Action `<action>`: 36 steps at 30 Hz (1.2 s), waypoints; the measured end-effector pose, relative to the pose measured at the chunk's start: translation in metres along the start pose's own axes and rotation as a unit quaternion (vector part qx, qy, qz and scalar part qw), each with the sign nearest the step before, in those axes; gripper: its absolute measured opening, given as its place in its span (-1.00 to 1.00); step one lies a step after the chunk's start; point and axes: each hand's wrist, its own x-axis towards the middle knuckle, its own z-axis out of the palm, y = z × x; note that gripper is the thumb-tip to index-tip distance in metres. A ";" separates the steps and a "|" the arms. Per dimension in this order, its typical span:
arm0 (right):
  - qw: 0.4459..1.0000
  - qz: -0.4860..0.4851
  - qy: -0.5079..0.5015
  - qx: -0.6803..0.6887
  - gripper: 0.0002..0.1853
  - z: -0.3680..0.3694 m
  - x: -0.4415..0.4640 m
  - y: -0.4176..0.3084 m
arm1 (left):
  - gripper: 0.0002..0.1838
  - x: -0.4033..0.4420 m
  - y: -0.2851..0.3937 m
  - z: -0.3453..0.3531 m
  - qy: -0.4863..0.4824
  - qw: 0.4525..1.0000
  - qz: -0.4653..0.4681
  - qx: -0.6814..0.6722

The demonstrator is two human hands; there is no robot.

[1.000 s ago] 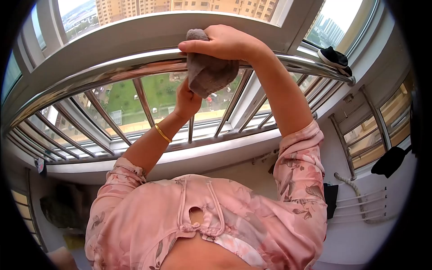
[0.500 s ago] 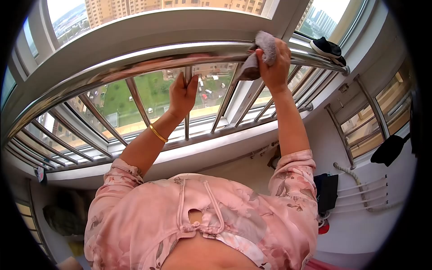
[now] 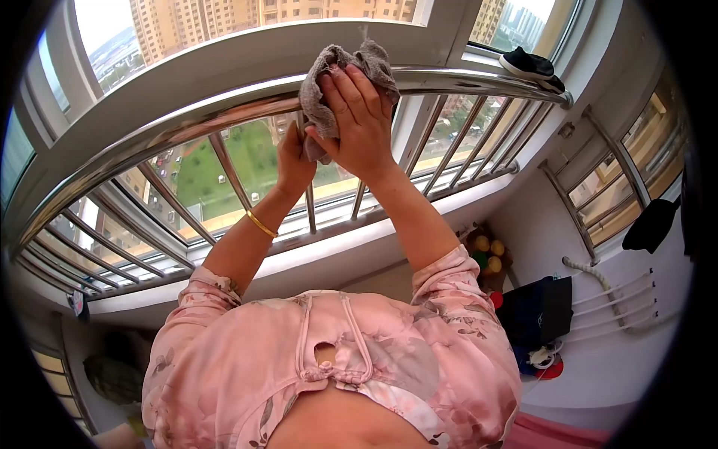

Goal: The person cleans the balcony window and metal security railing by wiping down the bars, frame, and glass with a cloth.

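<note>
A grey cloth (image 3: 315,97) lies draped over the curved shiny metal top rail (image 3: 224,114) of a window railing. My right hand (image 3: 360,127) holds it there, fingers laid along the cloth and pressing it to the rail. Just below and to the left, my left hand (image 3: 297,163) is wrapped around an upright metal bar (image 3: 310,209) under the rail. The cloth's lower end hangs between my two hands and hides part of the left fingers and the bar's top.
Black shoes (image 3: 532,66) rest at the rail's right end. Windows behind the railing look down on a green lawn (image 3: 250,161) and tall buildings (image 3: 194,34). At right, a black cloth item (image 3: 649,226) hangs by another window, above white rods (image 3: 609,310) on the wall.
My right hand has slid left along the rail with the cloth, from well right of my left hand to right beside it. My left hand stays on its bar.
</note>
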 end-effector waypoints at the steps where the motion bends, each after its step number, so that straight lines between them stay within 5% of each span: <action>1: 0.999 0.028 0.028 -0.024 -0.51 -0.002 -0.006 0.018 | -0.72 0.001 0.003 -0.002 -0.007 0.999 -0.029 0.016; 5: 0.960 0.197 0.161 -0.116 -0.62 -0.032 -0.039 0.141 | -0.68 0.000 0.002 0.001 -0.003 0.999 -0.040 -0.011; 8: 0.958 0.194 0.169 -0.125 -0.63 -0.019 -0.036 0.104 | -0.67 -0.001 -0.009 0.002 0.007 0.999 -0.042 -0.006; 12: 0.995 0.071 0.004 -0.074 -0.61 -0.026 -0.033 0.050 | -0.67 -0.001 -0.012 -0.001 -0.010 0.999 -0.033 -0.025; 16: 0.954 0.234 0.146 -0.116 -0.54 -0.032 -0.058 0.144 | -0.68 -0.001 0.001 -0.004 -0.041 0.997 -0.067 -0.007; 19: 0.964 0.176 0.160 -0.122 -0.42 0.005 -0.053 0.099 | -0.63 0.000 -0.004 -0.007 -0.069 0.995 -0.078 -0.002; 21: 0.991 0.089 0.081 -0.054 -0.24 0.032 -0.044 0.031 | -0.62 -0.002 -0.008 -0.010 -0.082 0.992 -0.092 -0.009; 23: 0.998 0.009 -0.007 -0.060 -0.28 0.047 -0.036 -0.021 | -0.62 0.000 -0.005 -0.008 -0.056 0.995 0.063 0.044; 24: 0.998 -0.020 -0.028 -0.047 -0.44 0.046 -0.029 -0.033 | -0.62 0.000 -0.005 -0.010 -0.065 0.994 0.063 0.054; 26: 0.998 -0.021 -0.044 0.034 -0.61 0.044 -0.029 -0.020 | -0.60 0.001 -0.006 -0.014 -0.084 0.992 0.063 0.073; 28: 0.990 0.057 0.026 0.127 -0.63 0.049 -0.055 -0.007 | -0.59 -0.004 -0.004 -0.020 -0.114 0.989 -0.063 0.075; 29: 0.984 0.162 0.071 0.018 -0.64 0.051 -0.072 -0.007 | -0.60 -0.003 0.007 -0.024 -0.135 0.979 -0.107 0.109; 31: 0.869 0.369 0.157 0.290 -0.69 0.053 -0.072 -0.024 | -0.59 -0.009 0.011 -0.025 -0.133 0.981 -0.113 0.083; 33: 0.605 0.529 0.190 0.564 -0.70 0.051 -0.059 -0.033 | -0.62 -0.016 0.014 -0.030 -0.138 0.981 -0.119 0.069; 36: 0.303 0.565 0.192 0.743 -0.67 0.063 -0.038 0.004 | -0.60 -0.023 0.017 -0.040 -0.158 0.978 -0.120 0.060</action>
